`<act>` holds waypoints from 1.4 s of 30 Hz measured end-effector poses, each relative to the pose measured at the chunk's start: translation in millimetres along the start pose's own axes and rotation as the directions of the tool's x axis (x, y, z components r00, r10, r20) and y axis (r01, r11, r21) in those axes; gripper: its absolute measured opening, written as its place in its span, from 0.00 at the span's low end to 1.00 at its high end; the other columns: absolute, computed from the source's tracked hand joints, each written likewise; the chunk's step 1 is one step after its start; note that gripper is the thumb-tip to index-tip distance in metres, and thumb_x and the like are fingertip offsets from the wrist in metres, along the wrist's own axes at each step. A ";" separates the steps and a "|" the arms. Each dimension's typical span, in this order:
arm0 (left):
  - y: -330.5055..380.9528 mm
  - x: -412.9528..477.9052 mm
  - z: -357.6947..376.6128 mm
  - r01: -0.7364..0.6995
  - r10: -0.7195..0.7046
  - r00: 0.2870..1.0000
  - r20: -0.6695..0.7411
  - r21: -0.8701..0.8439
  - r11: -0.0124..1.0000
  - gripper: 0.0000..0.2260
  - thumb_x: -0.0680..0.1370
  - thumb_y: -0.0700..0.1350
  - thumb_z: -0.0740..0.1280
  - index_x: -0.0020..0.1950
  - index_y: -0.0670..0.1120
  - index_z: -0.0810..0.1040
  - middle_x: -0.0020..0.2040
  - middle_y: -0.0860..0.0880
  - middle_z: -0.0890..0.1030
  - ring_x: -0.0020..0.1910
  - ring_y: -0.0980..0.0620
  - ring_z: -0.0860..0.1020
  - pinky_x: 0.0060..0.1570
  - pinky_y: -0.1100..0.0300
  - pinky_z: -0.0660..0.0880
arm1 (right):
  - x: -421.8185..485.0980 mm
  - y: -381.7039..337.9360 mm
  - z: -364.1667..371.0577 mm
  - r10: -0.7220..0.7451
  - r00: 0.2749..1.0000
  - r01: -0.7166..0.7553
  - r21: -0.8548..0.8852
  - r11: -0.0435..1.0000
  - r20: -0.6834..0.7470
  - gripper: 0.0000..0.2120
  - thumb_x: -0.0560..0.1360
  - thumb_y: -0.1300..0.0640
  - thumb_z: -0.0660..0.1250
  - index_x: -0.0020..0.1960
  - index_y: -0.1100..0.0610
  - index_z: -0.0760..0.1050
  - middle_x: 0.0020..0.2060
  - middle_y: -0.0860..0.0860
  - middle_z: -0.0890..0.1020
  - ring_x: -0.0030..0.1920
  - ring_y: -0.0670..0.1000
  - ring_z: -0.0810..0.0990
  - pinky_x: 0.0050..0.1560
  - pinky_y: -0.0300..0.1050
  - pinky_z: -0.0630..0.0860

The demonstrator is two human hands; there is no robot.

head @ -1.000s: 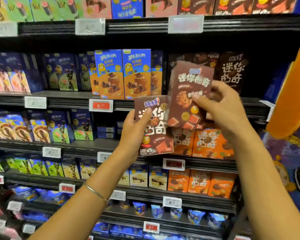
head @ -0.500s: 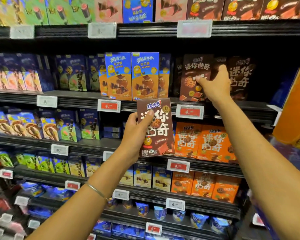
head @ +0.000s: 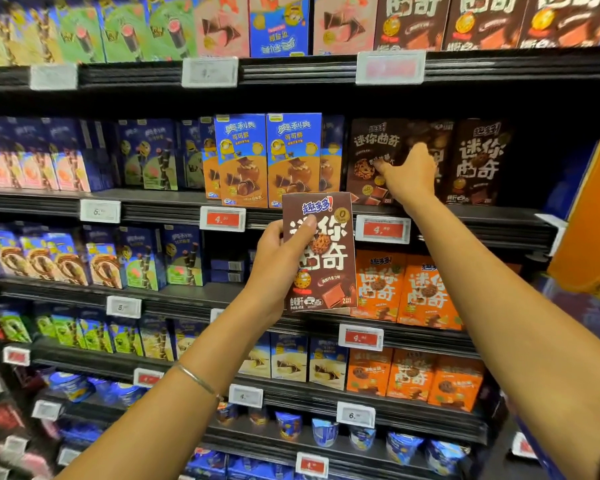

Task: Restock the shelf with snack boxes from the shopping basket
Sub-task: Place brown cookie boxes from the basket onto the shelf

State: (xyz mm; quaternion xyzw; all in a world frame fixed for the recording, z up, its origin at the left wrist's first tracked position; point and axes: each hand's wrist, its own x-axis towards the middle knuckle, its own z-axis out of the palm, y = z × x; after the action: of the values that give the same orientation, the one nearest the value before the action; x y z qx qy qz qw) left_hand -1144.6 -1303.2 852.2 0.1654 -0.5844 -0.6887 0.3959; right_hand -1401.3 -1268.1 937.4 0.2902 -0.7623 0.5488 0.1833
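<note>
- A thin bracelet (head: 194, 377) sits on the left wrist, nearest the camera. Both bare forearms stretch up toward the shelving.
- The left hand (head: 278, 268) grasps a brown snack box (head: 323, 271) and holds it upright in the air in front of the racks. The thumb lies across the printed front and the other fingers wrap behind the left edge. This box touches none of the shelved stock, and its face is turned to the camera.
- Farther in, the right hand (head: 409, 174) reaches to the shelf (head: 482, 220) above. Its thumb touches the front of a shelved brown box (head: 364, 150).
- The right hand's other fingers point inward over the neighbouring carton. I cannot tell whether they grip anything or lie loose.
- 3 cartons of the same brown print stand upright in that row: the touched one, a middle box (head: 433, 133) half hidden by the hand, and an end box (head: 478, 161) on the right.
- Just left of them stand 2 blue boxes (head: 241, 157), side by side at the shelf front.
- A red price tag (head: 381, 230) is clipped to the shelf edge under the brown row.
- Orange boxes (head: 426, 296) fill the level below, to the right of the held carton.
</note>
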 end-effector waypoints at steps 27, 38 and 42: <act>52.0 98.5 127.7 -0.616 0.613 0.706 0.356 0.735 0.283 0.29 0.82 0.64 0.64 0.77 0.50 0.69 0.69 0.48 0.75 0.69 0.48 0.74 0.64 0.49 0.73 | -34.3 30.2 -132.8 -0.040 0.991 -0.012 0.390 0.921 0.126 0.16 0.80 0.51 0.69 0.65 0.54 0.73 0.53 0.52 0.83 0.49 0.48 0.86 0.42 0.41 0.81; 79.1 142.9 127.5 -0.354 0.340 0.771 0.539 0.806 -0.475 0.55 0.69 0.71 0.75 0.85 0.49 0.53 0.75 0.40 0.72 0.77 0.36 0.66 0.76 0.38 0.60 | -3.7 48.8 -85.6 -0.023 0.998 0.025 0.036 0.999 -0.053 0.14 0.79 0.47 0.69 0.58 0.56 0.76 0.56 0.55 0.82 0.52 0.53 0.83 0.49 0.53 0.83; 79.6 151.4 130.1 -0.302 0.312 0.803 0.507 0.798 -0.521 0.51 0.71 0.65 0.77 0.85 0.47 0.56 0.72 0.42 0.75 0.74 0.37 0.71 0.77 0.40 0.60 | 1.5 52.5 -76.7 -0.050 0.989 0.039 -0.083 0.996 -0.136 0.13 0.78 0.46 0.70 0.53 0.53 0.70 0.51 0.53 0.81 0.46 0.51 0.80 0.37 0.42 0.74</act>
State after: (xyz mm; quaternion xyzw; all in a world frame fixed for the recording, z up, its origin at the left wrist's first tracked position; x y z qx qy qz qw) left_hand -1302.1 -1327.5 996.3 0.2221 -0.8971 0.2633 0.2768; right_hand -1439.3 -1184.1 925.3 0.2609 -0.7624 0.5324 0.2593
